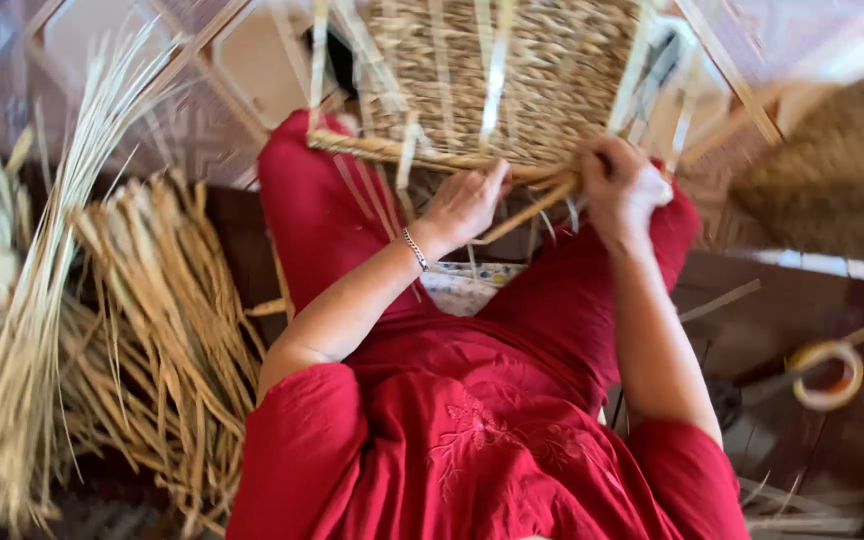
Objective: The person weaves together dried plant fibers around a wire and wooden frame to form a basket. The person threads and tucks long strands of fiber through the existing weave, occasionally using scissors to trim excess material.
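Woven straw matting (pixel 512 75), a flat tan panel of plaited dried grass with pale flat strips standing loose from it, is held across the knees of a person dressed in red. Its near edge is bound by a thick rolled straw rim (pixel 422 155) that runs from the left knee towards the right hand. The left hand (pixel 467 205) is laid against this rim from below, with the fingers (pixel 497 180) curled onto the edge of the matting; a thin silver chain bracelet (pixel 415 250) is worn at the wrist. The right hand (pixel 620 185) is closed over the rim's end, where a pale flat reed strip (pixel 527 212) is pinched and slants down towards the left hand; the fingers are clenched on that strip and rim together.

A fanned bundle of dry golden straw (pixel 167 340) is spread on the dark wooden floor (pixel 812 450) at the person's left, and a sheaf of long pale green reeds (pixel 47 290) is laid over it, well apart from both hands. A second brown woven mat (pixel 842 165) is seen at the right edge, blurred. A coiled ring of pale strip (pixel 829 375) is lying on the floor below it. A patterned cloth (pixel 467 285) is partly shown between the knees.
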